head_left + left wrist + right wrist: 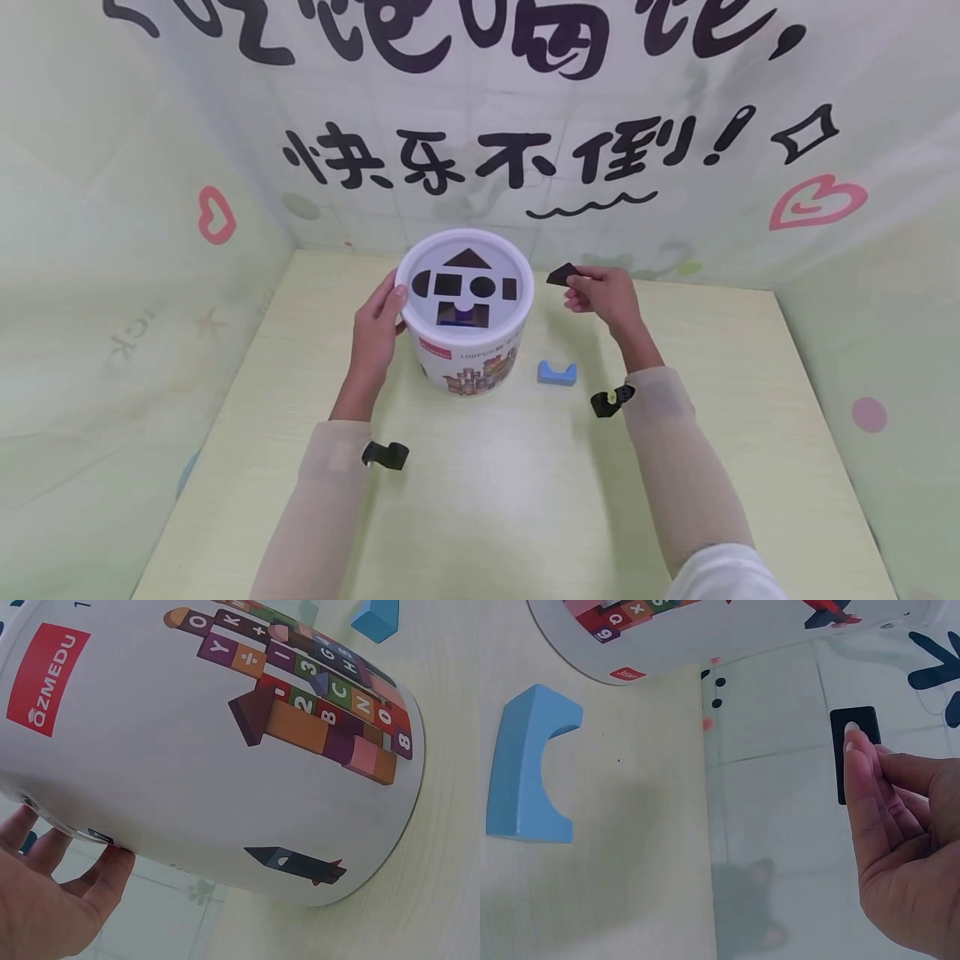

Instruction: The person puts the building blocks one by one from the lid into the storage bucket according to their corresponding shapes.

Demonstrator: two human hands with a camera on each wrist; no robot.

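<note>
A white toy-block bucket [480, 375] with printed pictures stands upright on the table, its lid [495, 321] cut with shaped holes. My left hand [375, 325] holds the bucket at its left side, thumb over the rim and fingers on the wall below. In the right hand [611, 300], a black triangular block [561, 275] is pinched between thumb and fingers, raised just right of the lid. The right wrist view shows this black block [846, 720] edge-on. A blue block [557, 375] with a half-round notch lies on the table, right of the bucket.
The pale wooden table [487, 500] meets a printed white backdrop [465, 100] close behind the bucket. Similar sheets hang at both sides. Black wrist mounts [386, 455] are strapped over both sleeves. Something purple and blue shows through the lid's front hole.
</note>
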